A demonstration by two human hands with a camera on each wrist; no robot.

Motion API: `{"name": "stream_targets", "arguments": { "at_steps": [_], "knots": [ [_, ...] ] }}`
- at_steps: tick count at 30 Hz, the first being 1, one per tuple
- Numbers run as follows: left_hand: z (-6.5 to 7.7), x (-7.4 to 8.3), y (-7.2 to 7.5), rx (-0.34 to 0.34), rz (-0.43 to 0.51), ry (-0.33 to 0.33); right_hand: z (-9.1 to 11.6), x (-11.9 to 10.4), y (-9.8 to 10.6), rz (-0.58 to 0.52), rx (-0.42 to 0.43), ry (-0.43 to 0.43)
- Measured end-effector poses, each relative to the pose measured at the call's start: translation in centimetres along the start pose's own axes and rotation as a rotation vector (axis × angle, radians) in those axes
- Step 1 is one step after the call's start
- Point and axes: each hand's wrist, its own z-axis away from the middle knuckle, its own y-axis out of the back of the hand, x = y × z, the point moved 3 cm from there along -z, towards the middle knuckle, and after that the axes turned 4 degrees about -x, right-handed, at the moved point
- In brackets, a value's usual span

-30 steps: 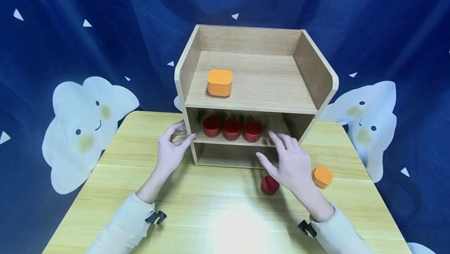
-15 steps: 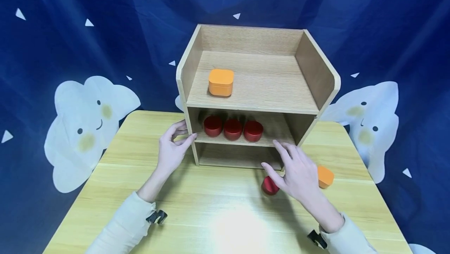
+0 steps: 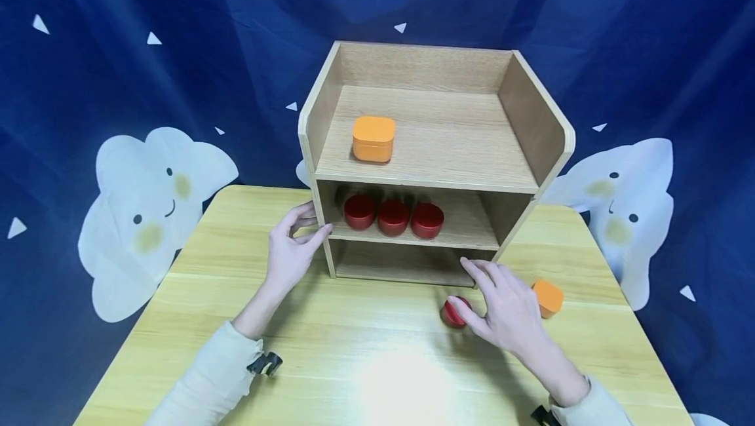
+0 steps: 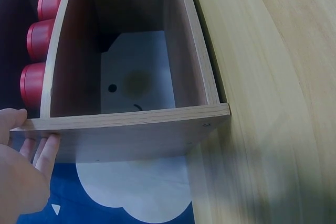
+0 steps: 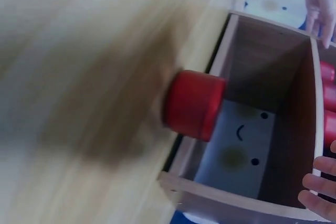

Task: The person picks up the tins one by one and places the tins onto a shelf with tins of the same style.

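Note:
My left hand grips the left side panel of a wooden shelf unit, thumb at its front edge and fingers against its outer face. My right hand hovers near the unit's lower right corner, fingers spread and nothing held. Just left of its thumb, a red round tin stands on the table, partly covered by the thumb in the head view. The right wrist view shows that tin apart from the fingers. Three similar red tins line the middle shelf.
An orange box sits at the left of the top shelf. Another orange box lies on the table, right of my right hand. Behind the unit hangs a blue curtain with cloud figures.
My right hand has come down and slightly right, away from the middle shelf and nearer the red tin on the table. The left hand keeps its hold on the side panel.

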Motion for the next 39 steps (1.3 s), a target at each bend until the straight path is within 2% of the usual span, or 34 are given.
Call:
{"name": "stream_targets", "arguments": {
  "at_steps": [7,14,21,27,39],
  "knots": [
    [-0.1,0.0,0.0,0.003,0.000,-0.002,1.7,0.9,-0.6,0.013,-0.130,0.003],
    [-0.1,0.0,0.0,0.004,0.004,-0.005,3.5,1.8,-1.7,-0.064,-0.266,0.039],
    [-0.1,-0.2,0.0,0.005,0.001,-0.005,4.8,2.3,-2.6,-0.082,-0.349,0.090],
    [0.0,-0.2,0.0,0.003,0.006,-0.014,5.7,2.6,-3.2,-0.090,-0.431,0.069],
    [0.1,0.0,0.0,0.008,0.018,-0.008,6.7,3.2,-3.9,-0.059,-0.490,0.055]
  ]
}}
